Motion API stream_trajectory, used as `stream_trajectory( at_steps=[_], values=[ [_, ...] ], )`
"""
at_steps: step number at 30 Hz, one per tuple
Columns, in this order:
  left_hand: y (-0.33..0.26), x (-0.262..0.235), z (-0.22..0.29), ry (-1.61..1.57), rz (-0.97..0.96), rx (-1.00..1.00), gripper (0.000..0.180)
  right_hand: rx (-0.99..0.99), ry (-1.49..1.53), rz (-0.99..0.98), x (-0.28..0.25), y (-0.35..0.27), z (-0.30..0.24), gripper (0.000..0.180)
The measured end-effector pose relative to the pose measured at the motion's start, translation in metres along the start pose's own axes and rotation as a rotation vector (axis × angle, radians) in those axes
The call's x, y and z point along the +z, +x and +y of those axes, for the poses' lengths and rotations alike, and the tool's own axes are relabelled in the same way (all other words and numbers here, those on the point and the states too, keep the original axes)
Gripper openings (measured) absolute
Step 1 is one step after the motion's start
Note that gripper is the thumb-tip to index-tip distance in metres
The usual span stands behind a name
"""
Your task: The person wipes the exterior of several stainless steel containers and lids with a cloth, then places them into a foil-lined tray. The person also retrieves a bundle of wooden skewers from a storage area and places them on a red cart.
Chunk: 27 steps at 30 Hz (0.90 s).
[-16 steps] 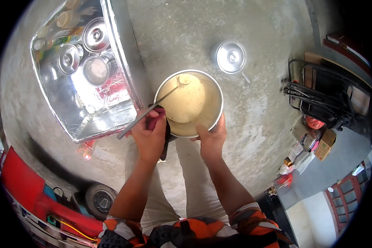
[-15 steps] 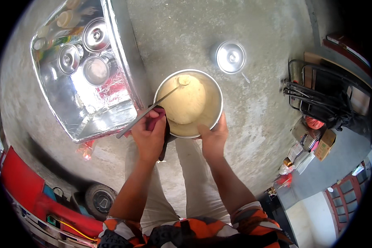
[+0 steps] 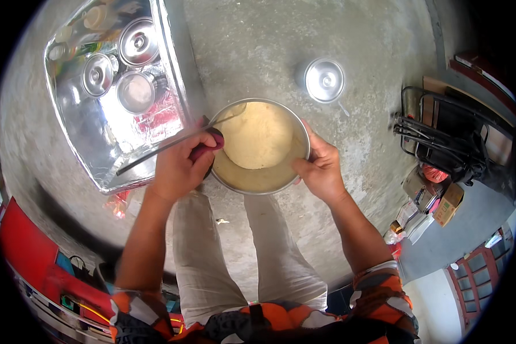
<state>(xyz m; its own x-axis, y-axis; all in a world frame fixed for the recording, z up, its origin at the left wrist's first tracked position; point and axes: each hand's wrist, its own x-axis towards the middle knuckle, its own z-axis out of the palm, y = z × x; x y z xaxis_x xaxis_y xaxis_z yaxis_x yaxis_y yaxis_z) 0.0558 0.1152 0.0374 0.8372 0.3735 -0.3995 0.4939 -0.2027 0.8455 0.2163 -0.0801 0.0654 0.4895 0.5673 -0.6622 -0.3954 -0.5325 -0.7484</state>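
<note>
Small cardboard boxes (image 3: pixel 446 203), brown and tan, are lying on the floor at the right, just below a black wire rack (image 3: pixel 441 135). Pale paper packets (image 3: pixel 414 215) are sitting beside them, touching. No screens or signs are showing.

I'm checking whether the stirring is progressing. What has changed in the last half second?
Little. The left hand has shifted the ladle slightly, its scoop edging leftward along the far rim of the bowl. The right hand still grips the bowl's right rim. Nothing was picked up or let go. The batter, the lid on the ground and the tray are unchanged.
</note>
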Motion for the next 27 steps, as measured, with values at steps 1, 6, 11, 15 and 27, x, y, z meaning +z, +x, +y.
stream_trajectory(
  at_steps=[1,6,11,15,27],
  values=[
    [0.005,-0.007,0.003,0.029,-0.073,0.007,0.009,-0.005,-0.025,-0.034,-0.002,0.002,-0.002,0.067],
    [0.037,-0.025,0.018,0.189,-0.182,0.321,0.013,0.009,-0.083,-0.201,-0.01,0.016,-0.016,0.066],
    [0.055,-0.03,0.03,0.313,-0.293,0.474,0.014,-0.064,-0.225,-0.338,-0.011,0.032,-0.017,0.06],
    [0.066,-0.017,0.038,0.396,-0.42,0.591,0.015,-0.275,-0.247,-0.429,-0.002,0.041,-0.001,0.053],
    [0.057,0.007,0.042,0.23,-0.319,0.554,0.012,-0.005,-0.109,-0.083,-0.003,0.018,0.008,0.032]
  ],
)
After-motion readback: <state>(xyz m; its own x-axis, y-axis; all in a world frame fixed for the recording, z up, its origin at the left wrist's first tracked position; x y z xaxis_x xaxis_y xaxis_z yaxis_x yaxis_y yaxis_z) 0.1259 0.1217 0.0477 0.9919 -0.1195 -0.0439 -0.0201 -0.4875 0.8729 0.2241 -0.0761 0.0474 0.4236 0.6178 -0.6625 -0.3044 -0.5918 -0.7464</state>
